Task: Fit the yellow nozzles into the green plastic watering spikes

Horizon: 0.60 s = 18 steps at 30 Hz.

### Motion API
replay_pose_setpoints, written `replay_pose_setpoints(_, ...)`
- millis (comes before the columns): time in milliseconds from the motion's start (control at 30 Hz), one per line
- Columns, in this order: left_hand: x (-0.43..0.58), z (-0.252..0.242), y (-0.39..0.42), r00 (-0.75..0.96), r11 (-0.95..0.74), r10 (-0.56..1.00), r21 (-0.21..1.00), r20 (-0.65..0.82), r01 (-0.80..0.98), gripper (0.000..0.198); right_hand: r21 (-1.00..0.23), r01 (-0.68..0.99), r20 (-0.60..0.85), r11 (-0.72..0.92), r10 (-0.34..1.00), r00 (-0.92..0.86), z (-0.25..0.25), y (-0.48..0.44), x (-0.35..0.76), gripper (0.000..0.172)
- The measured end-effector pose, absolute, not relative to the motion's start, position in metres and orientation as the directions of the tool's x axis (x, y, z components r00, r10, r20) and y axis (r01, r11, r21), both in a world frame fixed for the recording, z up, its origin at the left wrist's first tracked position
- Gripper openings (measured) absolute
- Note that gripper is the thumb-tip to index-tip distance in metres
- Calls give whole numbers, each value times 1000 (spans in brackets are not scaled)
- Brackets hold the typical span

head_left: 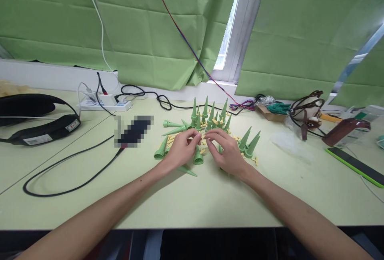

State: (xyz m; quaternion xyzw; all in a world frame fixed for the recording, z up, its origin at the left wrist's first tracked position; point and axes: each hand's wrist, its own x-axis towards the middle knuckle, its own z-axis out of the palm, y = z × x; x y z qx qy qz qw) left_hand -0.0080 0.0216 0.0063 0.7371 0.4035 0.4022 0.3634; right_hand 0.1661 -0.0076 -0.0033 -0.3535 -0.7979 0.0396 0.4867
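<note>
Both my left hand and right hand are curling narrowly, whether holding something I cannot tell, and should be moving gently, sparing green cones beyond them.

Green cones obstruct forward reach; the nearer tabletop allows passage.

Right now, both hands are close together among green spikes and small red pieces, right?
The colour is wrong: the head view shows small yellow pieces, not red. The left hand and right hand are indeed close together among the green spikes.
</note>
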Motion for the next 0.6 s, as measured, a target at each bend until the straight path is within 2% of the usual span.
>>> replay_pose_setpoints(133, -7, 8, 20, 348, -351, 902, 905, 257, 241, 31, -433, 545, 731, 718, 633, -253, -4, -8, 166, 14)
replay_pose_setpoints(267, -6, 10, 18, 376, -361, 889, 905, 260, 225, 32, -438, 561, 696, 702, 660, -283, -6, -6, 167, 13)
replay_pose_setpoints(600, -5, 7, 17, 419, -332, 877, 928, 237, 170, 35, -411, 552, 726, 726, 626, -284, -8, -4, 169, 12)
